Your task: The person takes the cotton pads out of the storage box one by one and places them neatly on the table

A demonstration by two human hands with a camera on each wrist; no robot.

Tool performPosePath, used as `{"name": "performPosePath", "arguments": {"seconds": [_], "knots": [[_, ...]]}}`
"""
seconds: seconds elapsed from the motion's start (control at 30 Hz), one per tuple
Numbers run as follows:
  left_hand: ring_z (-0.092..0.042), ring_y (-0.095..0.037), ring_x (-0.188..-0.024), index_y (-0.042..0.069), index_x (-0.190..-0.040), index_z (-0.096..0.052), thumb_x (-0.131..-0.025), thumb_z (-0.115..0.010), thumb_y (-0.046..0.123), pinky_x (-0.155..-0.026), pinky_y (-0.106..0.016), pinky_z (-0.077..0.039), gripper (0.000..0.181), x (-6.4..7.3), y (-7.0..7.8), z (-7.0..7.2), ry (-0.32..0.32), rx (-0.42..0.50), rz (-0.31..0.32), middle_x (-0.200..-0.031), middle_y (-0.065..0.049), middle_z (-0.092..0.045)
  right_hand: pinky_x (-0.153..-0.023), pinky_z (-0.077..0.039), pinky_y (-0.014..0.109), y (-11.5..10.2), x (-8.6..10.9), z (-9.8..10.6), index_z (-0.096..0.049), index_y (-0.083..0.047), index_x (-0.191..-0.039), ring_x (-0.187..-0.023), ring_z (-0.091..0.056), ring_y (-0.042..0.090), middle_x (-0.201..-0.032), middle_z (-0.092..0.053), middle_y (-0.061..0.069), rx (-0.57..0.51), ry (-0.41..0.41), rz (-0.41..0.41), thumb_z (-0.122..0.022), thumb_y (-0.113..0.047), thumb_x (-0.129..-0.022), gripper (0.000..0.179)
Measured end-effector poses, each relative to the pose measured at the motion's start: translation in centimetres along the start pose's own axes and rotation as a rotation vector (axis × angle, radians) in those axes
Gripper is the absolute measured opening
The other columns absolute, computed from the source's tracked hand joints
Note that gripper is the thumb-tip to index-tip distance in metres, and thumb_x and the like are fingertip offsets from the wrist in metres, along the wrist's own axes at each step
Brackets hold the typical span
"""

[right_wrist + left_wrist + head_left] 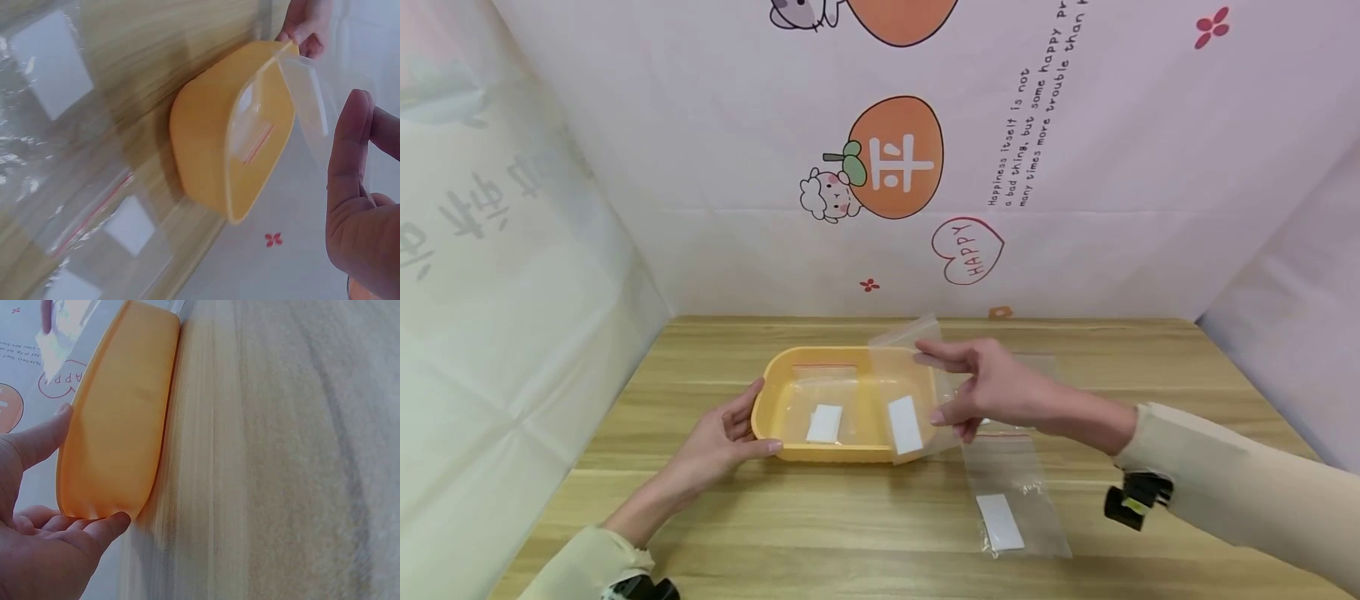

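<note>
Left hand (718, 437): the left end of the yellow tub (827, 454) is being gripped between thumb and fingers.
Yellow tub: at least one clear bag (805, 396) with a white piece is being contained inside.
Held bag (917, 383): being suspended over the tub's right end.
Right hand (996, 383): the held bag is being pinched narrowly.
Wooden table (775, 525): being partly covered, rightward, by more bags (1015, 475).

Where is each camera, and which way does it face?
Head: on the head, facing forward and down at yellow oblong plastic basin; left hand, right hand show.
Left wrist: worn there, facing the basin's outer side; left hand dominates.
Right wrist: worn there, facing the basin; both hands show.
Wrist views share basin and left hand.
</note>
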State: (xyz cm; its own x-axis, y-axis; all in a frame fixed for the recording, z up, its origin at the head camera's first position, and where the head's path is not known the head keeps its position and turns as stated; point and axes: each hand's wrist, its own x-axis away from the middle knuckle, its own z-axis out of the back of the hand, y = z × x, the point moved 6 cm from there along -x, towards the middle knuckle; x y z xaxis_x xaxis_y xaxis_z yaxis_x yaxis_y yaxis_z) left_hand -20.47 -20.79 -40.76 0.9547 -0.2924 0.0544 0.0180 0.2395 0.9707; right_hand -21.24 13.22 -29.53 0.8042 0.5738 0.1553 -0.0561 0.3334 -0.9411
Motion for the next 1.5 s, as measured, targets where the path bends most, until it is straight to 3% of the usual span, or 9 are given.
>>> {"name": "performPosePath", "arguments": {"seconds": [0.47, 0.73, 0.97, 1.03, 1.17, 1.27, 1.37, 1.4, 1.5], "knots": [[-0.031, -0.036, -0.152, -0.003, -0.166, -0.016, -0.091, -0.084, 0.008, -0.111, -0.026, -0.04, 0.102, -0.2, 0.3, -0.1, -0.003, 0.012, -0.014, -0.172, -0.02, -0.013, -0.06, -0.063, 0.039, 7.2, 9.0, 4.2, -0.025, -0.002, -0.167, -0.059, -0.064, 0.023, -0.167, -0.031, 0.021, -0.046, 0.036, -0.049, -0.081, -0.005, -0.091, 0.095], [-0.03, -0.036, -0.152, -0.003, -0.166, -0.016, -0.091, -0.084, 0.007, -0.112, -0.027, -0.039, 0.102, -0.1, 0.7, 0.0, 0.003, 0.01, -0.015, -0.172, -0.021, -0.013, -0.059, -0.063, 0.04, 11.2, 12.3, 5.2, -0.025, 0.001, -0.166, -0.058, -0.064, 0.021, -0.157, -0.051, -0.014, -0.064, -0.008, -0.022, -0.073, 0.001, -0.096, 0.084], [-0.031, -0.035, -0.152, -0.002, -0.166, -0.016, -0.091, -0.084, 0.007, -0.113, -0.028, -0.039, 0.102, -0.2, 0.5, 0.0, -0.002, 0.026, -0.006, -0.172, -0.02, -0.014, -0.058, -0.062, 0.038, 14.0, 13.9, 5.9, -0.017, 0.002, -0.166, -0.06, -0.062, 0.02, -0.156, -0.05, -0.022, -0.154, -0.075, -0.033, -0.065, 0.007, -0.099, 0.083], [-0.03, -0.035, -0.152, -0.003, -0.166, -0.016, -0.091, -0.083, 0.006, -0.113, -0.03, -0.039, 0.101, -0.2, 0.6, 0.0, -0.006, 0.028, -0.011, -0.172, -0.021, -0.013, -0.058, -0.062, 0.038, 14.7, 14.3, 6.2, -0.021, -0.004, -0.168, -0.06, -0.064, 0.021, -0.155, -0.05, -0.025, -0.16, -0.08, -0.041, -0.064, 0.008, -0.099, 0.082], [-0.03, -0.036, -0.152, -0.003, -0.166, -0.016, -0.091, -0.083, 0.005, -0.113, -0.03, -0.039, 0.101, -0.1, 0.6, 0.0, -0.005, 0.034, -0.014, -0.172, -0.021, -0.013, -0.056, -0.062, 0.039, 15.4, 14.7, 6.6, -0.037, -0.03, -0.164, -0.06, -0.065, 0.022, -0.153, -0.05, -0.028, -0.12, -0.081, -0.04, -0.065, 0.006, -0.099, 0.079], [-0.03, -0.036, -0.152, -0.003, -0.166, -0.016, -0.091, -0.084, 0.006, -0.113, -0.03, -0.039, 0.101, 0.0, 0.6, 0.1, -0.002, 0.03, -0.013, -0.172, -0.021, -0.013, -0.054, -0.062, 0.039, 15.6, 14.8, 6.8, -0.042, -0.047, -0.157, -0.059, -0.065, 0.019, -0.117, -0.075, -0.016, -0.065, -0.091, -0.021, -0.069, 0.005, -0.098, 0.083], [-0.031, -0.036, -0.152, -0.003, -0.166, -0.016, -0.091, -0.084, 0.007, -0.114, -0.031, -0.038, 0.101, 0.1, 0.5, 0.1, 0.003, 0.024, -0.008, -0.172, -0.021, -0.013, -0.05, -0.06, 0.039, 15.9, 14.6, 6.9, -0.04, -0.048, -0.159, -0.058, -0.065, 0.014, -0.097, -0.077, 0.001, -0.021, -0.093, 0.019, -0.072, 0.005, -0.096, 0.089], [-0.031, -0.036, -0.152, -0.003, -0.166, -0.016, -0.091, -0.084, 0.007, -0.114, -0.032, -0.038, 0.101, 0.1, 0.5, 0.1, 0.004, 0.022, -0.008, -0.172, -0.022, -0.014, -0.049, -0.06, 0.039, 16.1, 14.6, 6.9, -0.038, -0.045, -0.161, -0.057, -0.065, 0.014, -0.098, -0.077, 0.001, -0.01, -0.089, 0.025, -0.073, 0.004, -0.095, 0.09], [-0.03, -0.036, -0.152, -0.004, -0.166, -0.017, -0.091, -0.084, 0.007, -0.114, -0.033, -0.037, 0.101, 0.2, 0.5, 0.1, 0.005, 0.021, -0.006, -0.172, -0.022, -0.014, -0.045, -0.058, 0.038, 16.6, 14.6, 7.1, -0.033, -0.028, -0.167, -0.054, -0.064, 0.017, -0.141, -0.066, -0.008, 0.016, -0.056, 0.041, -0.077, 0.002, -0.093, 0.091]]}}
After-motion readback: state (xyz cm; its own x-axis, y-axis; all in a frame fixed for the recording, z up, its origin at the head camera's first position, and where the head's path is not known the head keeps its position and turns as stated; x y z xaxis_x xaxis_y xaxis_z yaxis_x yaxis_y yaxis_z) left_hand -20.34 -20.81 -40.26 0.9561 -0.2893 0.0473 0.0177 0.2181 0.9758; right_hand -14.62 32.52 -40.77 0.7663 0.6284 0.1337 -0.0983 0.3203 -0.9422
